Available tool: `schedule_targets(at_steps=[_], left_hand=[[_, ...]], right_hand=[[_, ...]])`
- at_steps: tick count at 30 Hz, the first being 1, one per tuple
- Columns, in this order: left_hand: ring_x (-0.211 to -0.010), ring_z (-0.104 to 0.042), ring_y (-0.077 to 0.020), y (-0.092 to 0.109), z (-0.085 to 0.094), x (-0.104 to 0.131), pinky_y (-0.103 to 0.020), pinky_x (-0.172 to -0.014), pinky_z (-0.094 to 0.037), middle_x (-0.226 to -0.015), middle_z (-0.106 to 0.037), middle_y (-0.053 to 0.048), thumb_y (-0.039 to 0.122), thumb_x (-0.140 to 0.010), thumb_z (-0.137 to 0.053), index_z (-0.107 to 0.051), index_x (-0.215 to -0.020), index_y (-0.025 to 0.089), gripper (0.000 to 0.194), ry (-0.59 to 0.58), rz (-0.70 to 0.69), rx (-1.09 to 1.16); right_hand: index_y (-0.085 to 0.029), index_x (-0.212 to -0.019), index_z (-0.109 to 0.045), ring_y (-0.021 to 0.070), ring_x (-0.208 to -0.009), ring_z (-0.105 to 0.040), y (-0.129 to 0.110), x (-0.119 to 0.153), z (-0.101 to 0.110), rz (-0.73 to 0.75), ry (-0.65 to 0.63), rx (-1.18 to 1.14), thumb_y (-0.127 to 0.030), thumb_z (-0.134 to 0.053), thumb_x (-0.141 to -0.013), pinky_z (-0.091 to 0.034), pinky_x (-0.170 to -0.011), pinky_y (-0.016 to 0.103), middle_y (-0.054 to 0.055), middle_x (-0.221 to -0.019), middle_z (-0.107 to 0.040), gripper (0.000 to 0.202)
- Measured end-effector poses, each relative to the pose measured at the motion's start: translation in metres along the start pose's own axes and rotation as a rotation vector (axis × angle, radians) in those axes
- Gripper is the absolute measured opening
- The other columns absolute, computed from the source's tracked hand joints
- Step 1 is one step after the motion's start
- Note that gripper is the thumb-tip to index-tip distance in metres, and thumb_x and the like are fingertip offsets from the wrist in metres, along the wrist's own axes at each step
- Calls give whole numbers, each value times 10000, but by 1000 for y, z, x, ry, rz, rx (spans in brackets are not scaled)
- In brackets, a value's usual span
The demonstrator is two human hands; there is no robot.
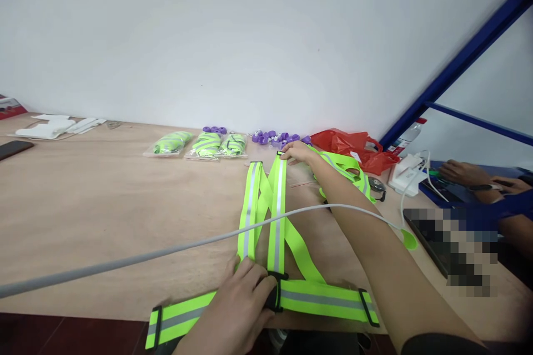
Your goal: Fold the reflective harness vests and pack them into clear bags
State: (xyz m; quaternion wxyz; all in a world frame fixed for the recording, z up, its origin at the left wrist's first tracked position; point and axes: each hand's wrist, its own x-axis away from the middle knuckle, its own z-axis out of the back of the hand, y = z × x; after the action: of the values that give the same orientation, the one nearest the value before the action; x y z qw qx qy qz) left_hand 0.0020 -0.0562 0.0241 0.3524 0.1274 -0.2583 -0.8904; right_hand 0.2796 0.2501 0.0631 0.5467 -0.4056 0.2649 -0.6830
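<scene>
A fluorescent yellow-green reflective vest made of elastic straps point(276, 222) with silver stripes lies spread on the wooden table. My left hand point(241, 297) is closed over the black buckle point(273, 295) where the waist strap meets the upright straps; its fingertips are partly hidden. Farther off, my right hand point(297, 152) pinches the top end of the right upright strap, beside a small black slider. Two more black sliders point(156, 326) point(368, 308) sit near the ends of the waist strap. Crossing straps lie beneath the upright ones.
Bagged vests point(204, 145), purple caps point(270, 137), more loose green straps point(345, 169) and a red plastic bag point(350, 144) line the back. A grey cable point(166, 254) crosses the view. At right are a white power strip point(406, 175) and another person's hands point(462, 172).
</scene>
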Motion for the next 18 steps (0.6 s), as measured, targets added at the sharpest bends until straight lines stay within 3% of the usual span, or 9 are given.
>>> schedule_targets(at_steps=[10,14,18], left_hand=[[-1092,-561,-279,-1,9,-2,-450,-999,-427,-1159,-647,-32,184,-891,-729,-605,-1190,226,327,-46,14,2],[-1094,-563,-286,-1,11,-5,-439,-971,-451,-1157,-648,-46,188,-871,-746,-611,-1177,209,335,-87,38,-15],[-1099,-563,-287,-2,13,-3,-447,-983,-452,-1153,-644,-47,207,-861,-759,-613,-1168,211,340,-117,27,-22]], right_hand=[[-177,-856,-657,197,-876,-694,7,-8,-10,27,83,-10,-136,-882,-671,-631,-651,257,46,-916,-735,295],[-159,-963,-669,177,-866,-698,10,-8,-12,31,107,28,-201,-816,-821,-622,-672,264,43,-991,-723,209],[-155,-1197,-647,194,-957,-692,16,-9,-14,13,95,123,-313,-666,-986,-614,-793,369,73,-1168,-680,264]])
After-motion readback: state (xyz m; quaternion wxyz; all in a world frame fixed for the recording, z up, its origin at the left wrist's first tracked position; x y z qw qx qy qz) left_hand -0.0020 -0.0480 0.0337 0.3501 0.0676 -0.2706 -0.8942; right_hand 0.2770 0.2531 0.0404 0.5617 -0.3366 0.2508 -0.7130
